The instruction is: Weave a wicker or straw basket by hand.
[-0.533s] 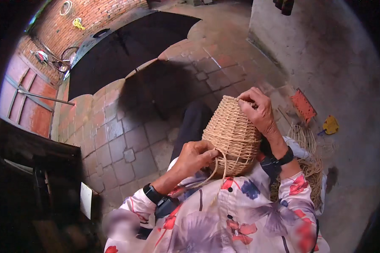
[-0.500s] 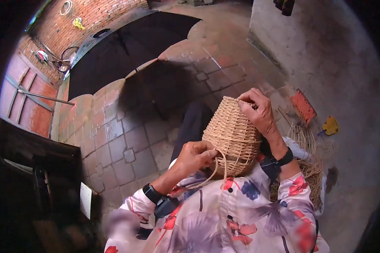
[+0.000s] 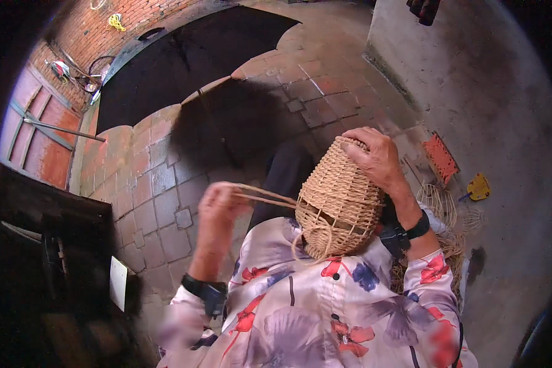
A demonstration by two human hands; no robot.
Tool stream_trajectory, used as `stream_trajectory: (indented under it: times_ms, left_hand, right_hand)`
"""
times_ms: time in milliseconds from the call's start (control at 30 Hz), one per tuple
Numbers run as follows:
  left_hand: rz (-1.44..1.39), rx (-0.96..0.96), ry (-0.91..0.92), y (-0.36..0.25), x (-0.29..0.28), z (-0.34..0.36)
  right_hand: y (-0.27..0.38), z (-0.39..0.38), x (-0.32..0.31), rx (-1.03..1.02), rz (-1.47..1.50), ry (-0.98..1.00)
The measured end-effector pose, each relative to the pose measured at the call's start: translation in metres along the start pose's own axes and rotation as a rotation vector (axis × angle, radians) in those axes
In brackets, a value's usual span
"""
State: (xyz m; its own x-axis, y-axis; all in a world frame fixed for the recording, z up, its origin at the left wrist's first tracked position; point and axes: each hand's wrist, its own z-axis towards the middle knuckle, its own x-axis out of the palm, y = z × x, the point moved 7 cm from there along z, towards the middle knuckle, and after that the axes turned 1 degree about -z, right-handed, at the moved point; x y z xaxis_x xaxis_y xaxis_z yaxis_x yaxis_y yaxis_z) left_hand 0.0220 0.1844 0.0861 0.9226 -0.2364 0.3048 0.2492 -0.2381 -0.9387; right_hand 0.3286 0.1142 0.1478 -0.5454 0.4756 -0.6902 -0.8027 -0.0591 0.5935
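A tan woven basket (image 3: 334, 190) rests in my lap, leaning away from me, with a gap in the weave across its lower part. My right hand (image 3: 374, 159) grips its narrow upper end, fingers over the rim. To the left, my left hand (image 3: 218, 208) is closed on a doubled length of tan cord (image 3: 270, 198), stretched from the basket's lower left side. A loose loop of the same cord hangs over the basket's near end, against my flowered shirt (image 3: 300, 306).
An open black umbrella (image 3: 144, 80) stands before a brick wall (image 3: 147, 15). Bundled weaving strands (image 3: 448, 242), a red-orange object (image 3: 440, 156) and a yellow one (image 3: 478, 186) lie at my right, by a concrete wall (image 3: 454, 61). Dark furniture (image 3: 43, 264) stands at left.
My left hand has moved left and upward away from the basket, drawing the cord taut and blurring slightly. The basket has tilted a little; my right hand still holds its top.
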Motion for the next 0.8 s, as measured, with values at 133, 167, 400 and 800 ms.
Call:
stream_trajectory:
  times_ms: [133,167,400,800]
  left_hand:
    - [-0.683,0.033,0.332,-0.029,-0.052,0.021]
    - [-0.948,0.026,0.498,-0.034,-0.054,0.02]
    - [0.057,-0.321,0.254,0.038,0.028,0.003]
    - [0.642,-0.259,0.312,0.08,0.066,0.013]
  right_hand:
    - [-0.001,0.0,0.001,-0.01,0.014,-0.005]
    - [0.0,0.0,0.0,-0.015,0.015,-0.002]
    - [0.01,0.0,-0.001,-0.041,-0.021,0.002]
    - [0.023,-0.002,-0.012,-0.111,-0.063,-0.099]
